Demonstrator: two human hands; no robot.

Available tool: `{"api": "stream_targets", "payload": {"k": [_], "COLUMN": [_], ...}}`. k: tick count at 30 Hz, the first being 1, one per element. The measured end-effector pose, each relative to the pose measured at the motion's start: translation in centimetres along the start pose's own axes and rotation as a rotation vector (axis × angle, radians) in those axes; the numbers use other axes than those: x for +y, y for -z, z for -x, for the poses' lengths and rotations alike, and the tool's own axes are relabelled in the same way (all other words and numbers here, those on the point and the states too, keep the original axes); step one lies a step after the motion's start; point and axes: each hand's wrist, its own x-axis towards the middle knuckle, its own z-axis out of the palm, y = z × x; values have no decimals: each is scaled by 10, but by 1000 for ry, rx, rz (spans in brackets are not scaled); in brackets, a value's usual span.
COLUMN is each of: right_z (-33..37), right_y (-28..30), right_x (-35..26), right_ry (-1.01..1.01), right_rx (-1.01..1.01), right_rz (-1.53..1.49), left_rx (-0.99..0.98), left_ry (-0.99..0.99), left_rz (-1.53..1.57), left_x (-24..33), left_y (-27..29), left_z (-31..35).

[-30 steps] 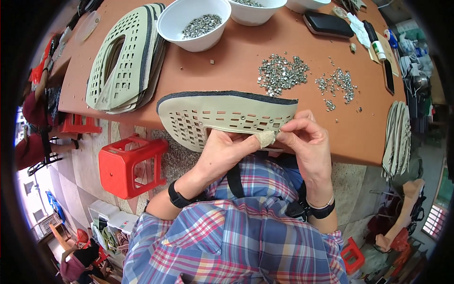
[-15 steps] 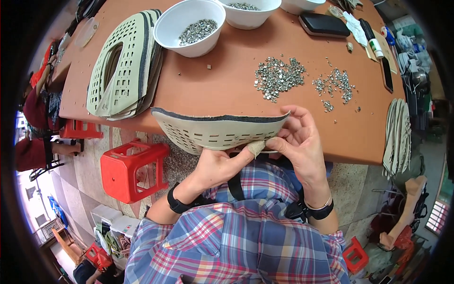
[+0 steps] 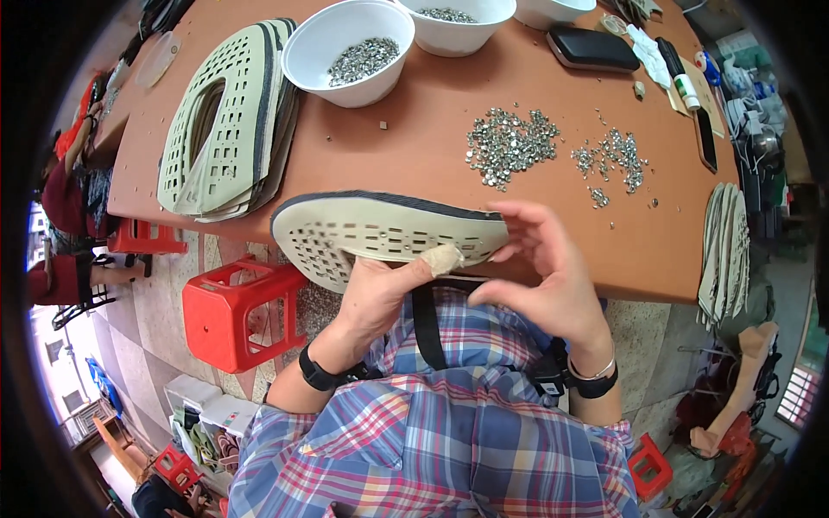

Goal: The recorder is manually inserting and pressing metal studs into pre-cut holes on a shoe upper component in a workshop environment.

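My left hand [image 3: 376,293] is closed on a cream, dark-edged shoe upper [image 3: 337,216] punched with rows of small rectangular holes. Its thumb, wrapped in a beige covering [image 3: 442,261], presses on the near face; the other fingers are hidden underneath. The piece is tilted over my lap at the table's front edge. At its right end, my right hand [image 3: 557,281] is open, thumb spread well away from the fingers. Those fingertips are by the upper's right edge, partly behind it, and whether they touch it I cannot tell. Small silver studs [image 3: 511,142] lie in a pile beyond the piece.
A stack of similar uppers [image 3: 226,112] lies on the brown table [image 3: 380,160] at left. White bowls, one bowl [image 3: 345,52] holding studs, stand at the back. A smaller stud scatter [image 3: 615,158], black case [image 3: 594,47] and phone [image 3: 706,138] are at right; a red stool [image 3: 233,319] stands left.
My right thumb has come off the shoe upper and the hand has spread. The upper has tipped so more of its holed face shows, and my left hand has shifted slightly left.
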Motion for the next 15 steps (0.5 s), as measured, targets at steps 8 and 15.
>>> {"api": "stream_targets", "payload": {"k": [8, 15], "right_z": [-23, -26], "right_y": [12, 9], "right_x": [24, 23], "right_ry": [24, 54], "right_rx": [465, 399], "right_rz": [594, 696], "left_rx": [-194, -396], "left_ry": [-371, -606], "left_rz": [-360, -657], "left_x": [-5, 2], "left_y": [15, 14], "left_z": [-3, -15]}}
